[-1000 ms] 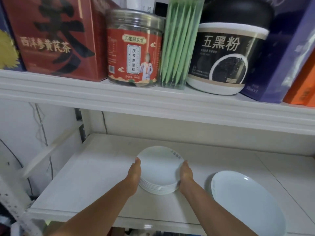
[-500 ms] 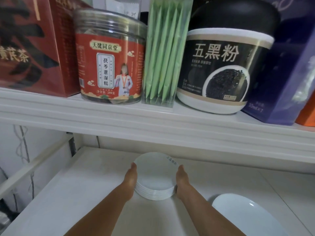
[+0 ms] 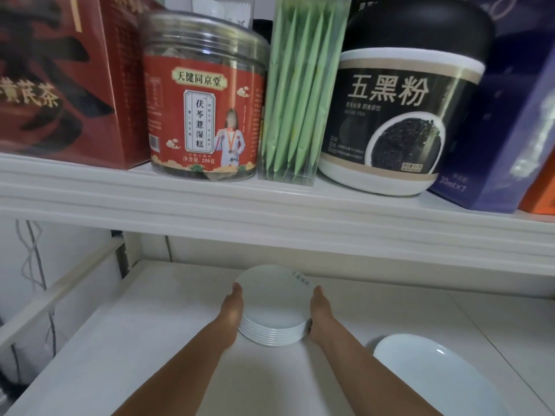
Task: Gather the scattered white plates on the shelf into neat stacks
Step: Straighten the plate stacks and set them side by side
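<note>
Fingers of both hands are hiding behind or beneath the stack (image 3: 271,307), so how far they are curling cannot be told; only the thumb sides are showing. The left hand (image 3: 232,307) is pressing flat against the stack's left edge and the right hand (image 3: 319,310) against its right edge, the plates sitting squeezed between them. Whether the stack is resting on the lower shelf (image 3: 150,340) or hanging just above it is hard to make out. Its layered rims are showing only at the near side, and small grey print on the top plate's far rim is too blurred for reading. A large plate (image 3: 435,382) is lying near the stack to the right, its lower edge running out of the picture. On the upper shelf (image 3: 270,205) a red jar (image 3: 204,112), a green packet box (image 3: 297,94) and a black tub (image 3: 399,109) are standing side by side, their tops being cut off, with boxes at both ends only partly showing.
</note>
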